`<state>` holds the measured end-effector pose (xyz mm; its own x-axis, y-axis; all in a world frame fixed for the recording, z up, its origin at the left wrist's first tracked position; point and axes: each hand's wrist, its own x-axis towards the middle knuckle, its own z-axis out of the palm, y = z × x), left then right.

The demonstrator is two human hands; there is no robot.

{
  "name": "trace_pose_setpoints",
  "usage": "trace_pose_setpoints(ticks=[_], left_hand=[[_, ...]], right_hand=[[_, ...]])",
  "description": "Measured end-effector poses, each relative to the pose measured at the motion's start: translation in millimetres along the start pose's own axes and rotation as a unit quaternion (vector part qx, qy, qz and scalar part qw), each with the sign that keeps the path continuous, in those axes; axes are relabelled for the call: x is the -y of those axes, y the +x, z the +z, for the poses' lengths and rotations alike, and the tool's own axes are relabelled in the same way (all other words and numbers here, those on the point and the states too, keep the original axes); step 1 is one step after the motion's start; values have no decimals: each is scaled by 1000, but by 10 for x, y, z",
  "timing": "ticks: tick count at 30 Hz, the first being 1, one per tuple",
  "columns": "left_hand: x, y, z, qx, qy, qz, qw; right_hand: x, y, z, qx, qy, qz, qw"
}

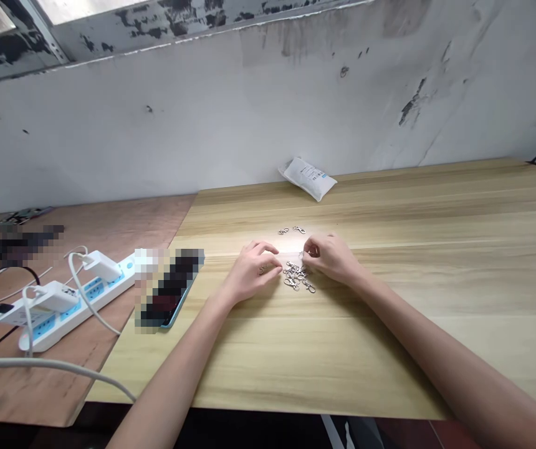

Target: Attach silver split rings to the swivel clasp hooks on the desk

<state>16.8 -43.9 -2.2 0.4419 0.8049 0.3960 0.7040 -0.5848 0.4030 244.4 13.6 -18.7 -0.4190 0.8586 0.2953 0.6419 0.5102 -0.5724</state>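
Note:
A small pile of silver lobster-clasp hooks (295,274) lies on the light wooden table between my hands. Just right of it, my right hand (328,257) pinches one metal clasp (301,254) between thumb and fingertips; its far part is hidden by the fingers. On the other side, my left hand (253,269) rests with curved fingers apart, the fingertips near the pile's edge. A bit of metal (263,269) shows in the gap between its thumb and fingers, seemingly not gripped. Farther back lie two separate clasps, one at left (283,231) and one at right (299,229).
A white plastic packet (309,178) lies by the wall. To the left are a phone (174,290) with a blurred screen and a white power strip (85,302) with chargers. A pale cable (53,366) crosses onto the wooden table (436,249) at its near left corner.

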Motion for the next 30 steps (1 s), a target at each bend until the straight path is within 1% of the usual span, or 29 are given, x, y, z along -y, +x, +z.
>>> trace_pose_setpoints(ticks=[1,2,4,5,7,9,10,12,14,16,19,23,26,30], left_hand=[[-4,2,4,-5,-3,-7,1000],[-13,5,8,-11,-8,-15,1000],[-45,14,16,-23,-26,-36,999],[-69,21,20,-29,-39,-46,998],[-128,35,33,-48,-67,-62,995],[-189,48,50,-75,-89,-77,990],[-215,53,61,-91,-96,-84,988],[-252,58,79,-119,-103,-96,983],[-266,57,90,-132,-105,-101,980],[-262,52,88,-133,-97,-95,982],[-246,45,69,-131,-57,-76,987],[-233,41,53,-148,-11,-68,987],[-232,41,61,-157,-11,-63,986],[-231,44,68,-146,-30,-49,988]], right_hand=[[32,-7,-12,4,73,21,997],[71,-13,-25,11,153,47,987],[160,-27,-40,29,304,102,947],[206,-35,-39,39,361,126,923],[292,-56,-12,52,434,152,887],[360,-80,39,50,474,161,864],[386,-91,69,46,486,160,858],[424,-110,125,34,497,151,854],[443,-122,164,24,495,138,857],[451,-128,180,20,490,128,862],[453,-131,172,14,481,117,869],[445,-135,157,12,480,120,869],[433,-142,159,23,478,118,870],[433,-147,158,36,469,118,875]])
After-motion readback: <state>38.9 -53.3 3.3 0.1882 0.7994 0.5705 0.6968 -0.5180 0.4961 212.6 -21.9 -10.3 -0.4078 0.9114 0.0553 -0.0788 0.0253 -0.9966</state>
